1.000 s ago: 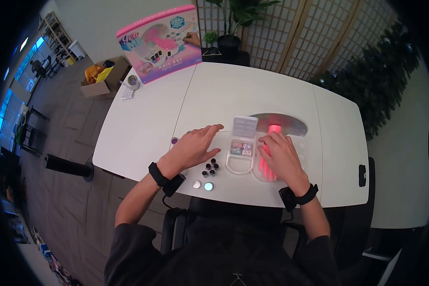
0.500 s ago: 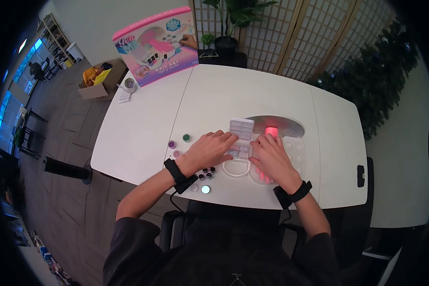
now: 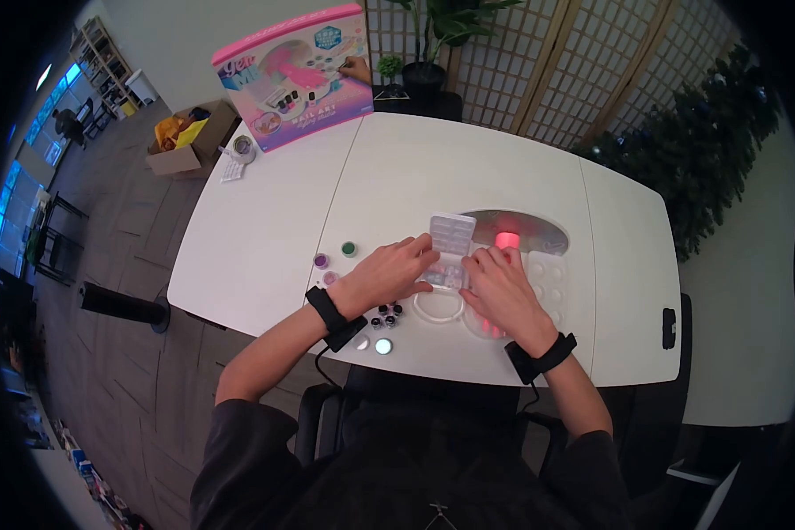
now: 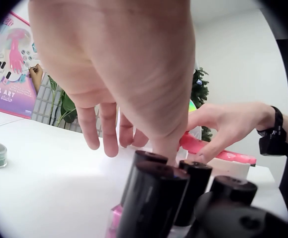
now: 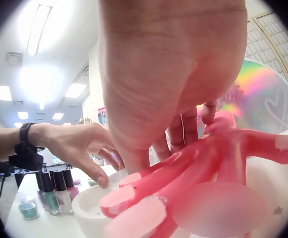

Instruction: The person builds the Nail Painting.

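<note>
A clear compartment box [image 3: 446, 276], its lid [image 3: 452, 233] standing up, holds small pale and coloured pieces. My left hand [image 3: 387, 272] grips its left side, thumb toward me and fingers behind. On the opposite side, my right hand [image 3: 507, 296] holds the edge with bent fingertips. Directly under the right hand lies a pink plastic practice hand [image 5: 196, 161] with pale pink nails. Several nail polish bottles [image 3: 387, 315] with black caps stand beneath the left wrist. The left wrist view shows those caps [image 4: 156, 193] close up, while the hand hides the box.
Behind the box rises a rounded, shiny panel [image 3: 539, 231]. A white tray with round wells [image 3: 548, 287] lies to the right. Small jars stand left: green [image 3: 349, 250], purple [image 3: 321, 261], pink [image 3: 329, 278]. A turquoise jar [image 3: 383, 347] sits near the front edge. A nail art carton [image 3: 296, 79] stands at the back.
From a second ago, my left hand has moved right from above the table to the box, and my right hand has shifted left to its other side. Both have stayed there over the last half second.
</note>
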A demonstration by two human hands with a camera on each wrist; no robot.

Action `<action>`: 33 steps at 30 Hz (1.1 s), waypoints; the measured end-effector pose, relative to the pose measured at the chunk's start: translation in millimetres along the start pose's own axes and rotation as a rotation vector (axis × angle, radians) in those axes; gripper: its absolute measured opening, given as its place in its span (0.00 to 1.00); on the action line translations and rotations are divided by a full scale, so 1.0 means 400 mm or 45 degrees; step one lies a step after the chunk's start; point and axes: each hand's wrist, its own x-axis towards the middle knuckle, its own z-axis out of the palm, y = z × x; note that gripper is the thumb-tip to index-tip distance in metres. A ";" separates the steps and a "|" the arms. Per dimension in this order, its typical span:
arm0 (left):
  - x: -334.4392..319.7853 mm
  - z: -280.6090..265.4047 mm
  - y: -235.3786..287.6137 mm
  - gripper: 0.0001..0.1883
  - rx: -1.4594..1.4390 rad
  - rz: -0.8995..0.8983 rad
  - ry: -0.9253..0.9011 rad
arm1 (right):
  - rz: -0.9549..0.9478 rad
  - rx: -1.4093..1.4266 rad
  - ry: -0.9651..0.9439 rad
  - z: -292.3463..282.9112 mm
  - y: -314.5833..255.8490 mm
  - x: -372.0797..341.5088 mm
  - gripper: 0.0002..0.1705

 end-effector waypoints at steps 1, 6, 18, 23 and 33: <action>-0.003 -0.005 0.003 0.30 -0.020 -0.014 -0.031 | 0.003 -0.032 0.008 0.005 -0.001 0.001 0.27; -0.031 -0.061 0.002 0.28 -0.270 -0.144 -0.070 | 0.019 -0.042 -0.016 0.007 -0.005 -0.002 0.27; -0.344 -0.051 0.159 0.12 -0.354 -0.683 0.373 | 0.006 0.103 0.263 -0.113 -0.160 -0.105 0.28; -0.345 0.012 0.189 0.15 -0.356 -0.753 0.458 | 0.049 0.405 0.057 -0.089 -0.253 -0.163 0.22; -0.337 0.029 0.166 0.13 -0.563 -0.995 0.554 | 0.287 0.643 0.034 0.010 -0.269 -0.215 0.16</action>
